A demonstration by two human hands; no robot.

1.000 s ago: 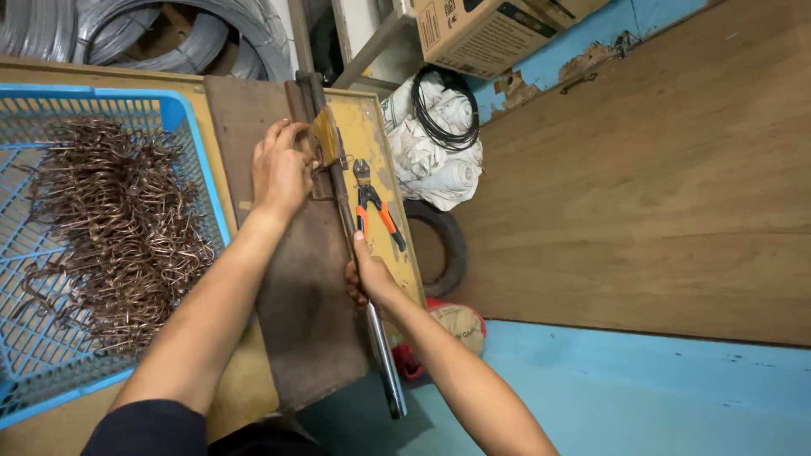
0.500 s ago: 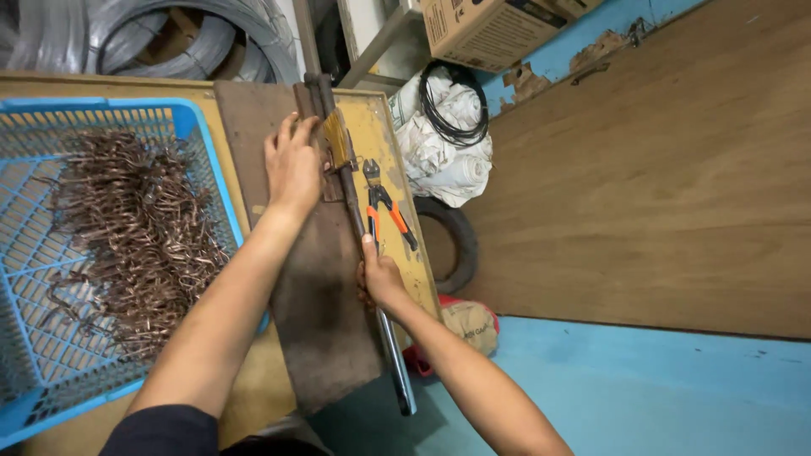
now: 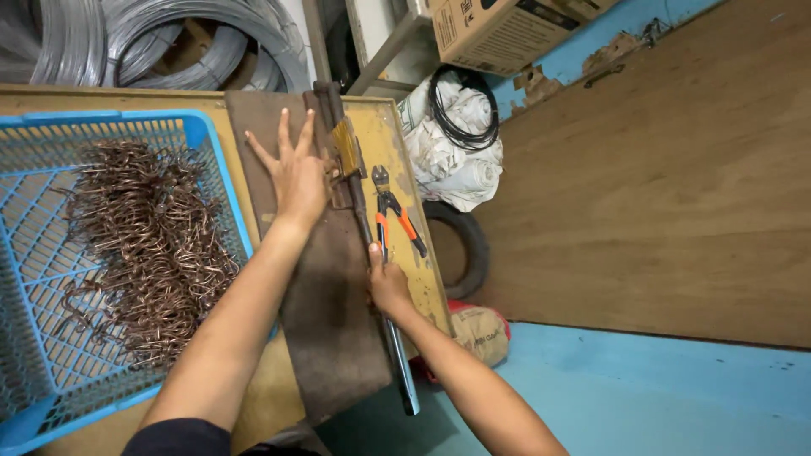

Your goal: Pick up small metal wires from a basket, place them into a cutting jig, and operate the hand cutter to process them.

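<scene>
Left hand (image 3: 297,173) rests flat, fingers spread, on a rusty brown metal plate (image 3: 325,321); right hand (image 3: 387,285) grips a long steel lever bar (image 3: 397,355) beside a blue plastic basket (image 3: 34,253) of bent copper-coloured wire hooks (image 3: 144,245).

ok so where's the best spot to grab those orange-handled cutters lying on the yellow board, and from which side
Probably by the two orange handles, from above. The orange-handled cutters lie flat on the yellow board, dark jaws pointing to the far end, handles splayed toward the person. The right hand on the long metal lever is just short of the handle ends, so closing the handles together from that near side looks easiest.
</scene>
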